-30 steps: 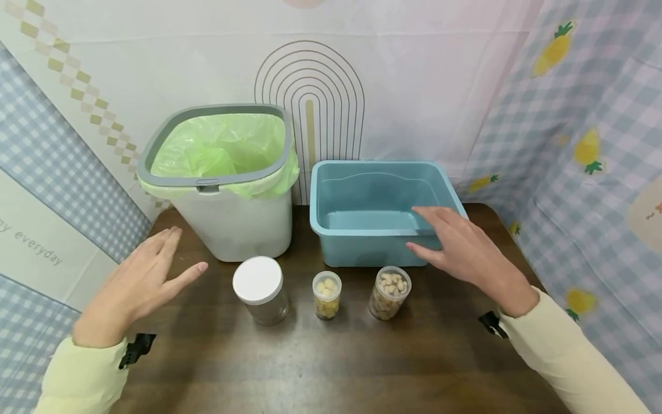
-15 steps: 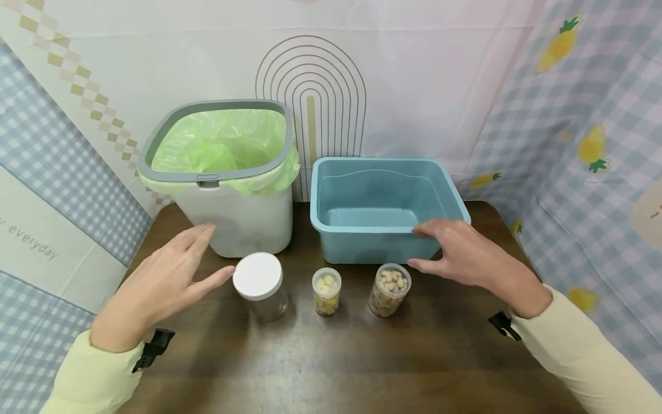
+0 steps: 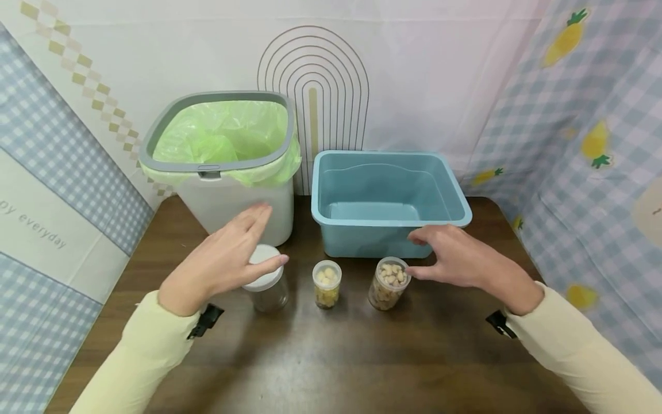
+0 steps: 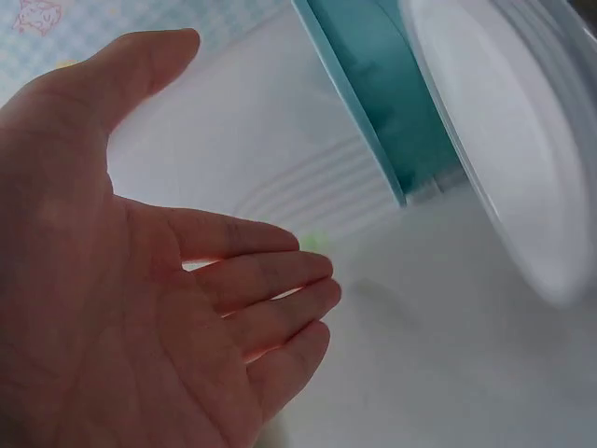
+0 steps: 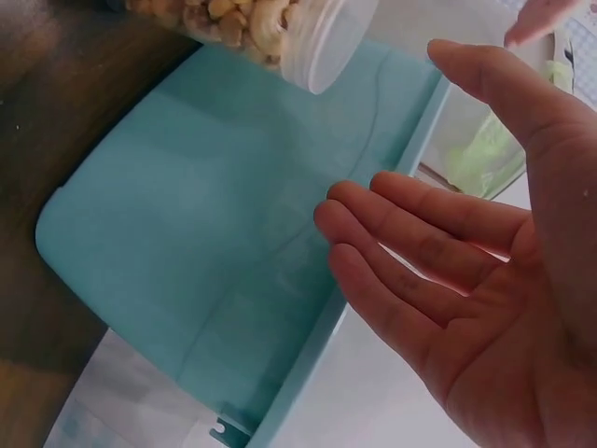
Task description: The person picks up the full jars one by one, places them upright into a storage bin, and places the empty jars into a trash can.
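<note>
In the head view my left hand point(image 3: 222, 253) hovers over a clear jar point(image 3: 270, 298) with a white lid and partly hides it. The left wrist view shows a gap between those fingers and the lid point(image 4: 508, 121). My right hand point(image 3: 462, 259) is just right of a clear jar of cashews point(image 3: 387, 287), its thumb tip near the rim. In the right wrist view the cashew jar point(image 5: 266, 33) stands apart from the loosely extended fingers point(image 5: 429, 247). Between the two jars stands a smaller jar point(image 3: 327, 287) with pale yellow pieces. Neither hand holds anything.
A white trash bin point(image 3: 222, 201) with a green liner point(image 3: 207, 146) stands at the back left. To its right is a light blue plastic tub point(image 3: 372, 238), behind the jars. All stand on a dark wooden table point(image 3: 331, 356), with patterned cloth behind and at the sides.
My left hand has moved right, from the table's left side to over the white-lidded jar. My right hand has lowered from the tub's rim toward the cashew jar. The jars stay put.
</note>
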Demonstrator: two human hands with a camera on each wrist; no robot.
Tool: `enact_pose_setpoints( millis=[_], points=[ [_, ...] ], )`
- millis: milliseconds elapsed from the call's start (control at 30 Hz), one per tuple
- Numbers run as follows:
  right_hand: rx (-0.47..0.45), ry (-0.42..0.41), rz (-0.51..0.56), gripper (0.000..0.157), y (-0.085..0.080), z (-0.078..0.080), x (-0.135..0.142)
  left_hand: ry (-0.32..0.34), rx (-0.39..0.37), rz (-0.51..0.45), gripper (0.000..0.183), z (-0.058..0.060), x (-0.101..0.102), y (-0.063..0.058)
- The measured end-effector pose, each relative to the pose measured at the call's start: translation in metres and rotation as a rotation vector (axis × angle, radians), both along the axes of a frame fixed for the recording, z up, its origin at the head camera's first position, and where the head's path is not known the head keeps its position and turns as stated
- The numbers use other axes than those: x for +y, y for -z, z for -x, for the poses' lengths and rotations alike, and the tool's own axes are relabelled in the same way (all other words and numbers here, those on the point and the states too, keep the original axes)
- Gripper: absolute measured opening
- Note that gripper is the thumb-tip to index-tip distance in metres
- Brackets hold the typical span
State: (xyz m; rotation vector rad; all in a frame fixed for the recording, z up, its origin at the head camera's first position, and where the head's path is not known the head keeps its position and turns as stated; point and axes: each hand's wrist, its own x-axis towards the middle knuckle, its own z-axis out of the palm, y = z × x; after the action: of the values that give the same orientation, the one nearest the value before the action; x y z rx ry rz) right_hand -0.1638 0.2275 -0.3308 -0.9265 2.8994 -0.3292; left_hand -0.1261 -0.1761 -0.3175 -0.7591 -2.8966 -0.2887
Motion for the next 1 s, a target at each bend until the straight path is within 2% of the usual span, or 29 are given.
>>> enact_pose_setpoints(
  millis=[300, 467, 733, 1000],
  points=[
    [-0.045, -0.005, -0.013, 0.063, 0.012, 0.000, -0.004, 0.039, -0.036, 0.067, 0.093, 0.018, 0.043, 0.006],
    [-0.045, -0.009, -0.010, 0.062, 0.017, 0.000, -0.005, 0.042, -0.070, 0.096, 0.096, 0.035, 0.062, 0.005],
    [-0.054, -0.004, -0.011, 0.065, 0.021, 0.003, -0.001, 0.008, -0.108, 0.118, 0.098, 0.065, 0.091, -0.005],
    [-0.072, -0.014, -0.007, 0.072, 0.026, 0.006, -0.003, -0.089, -0.239, 0.113, 0.100, 0.086, 0.103, -0.004]
  ],
)
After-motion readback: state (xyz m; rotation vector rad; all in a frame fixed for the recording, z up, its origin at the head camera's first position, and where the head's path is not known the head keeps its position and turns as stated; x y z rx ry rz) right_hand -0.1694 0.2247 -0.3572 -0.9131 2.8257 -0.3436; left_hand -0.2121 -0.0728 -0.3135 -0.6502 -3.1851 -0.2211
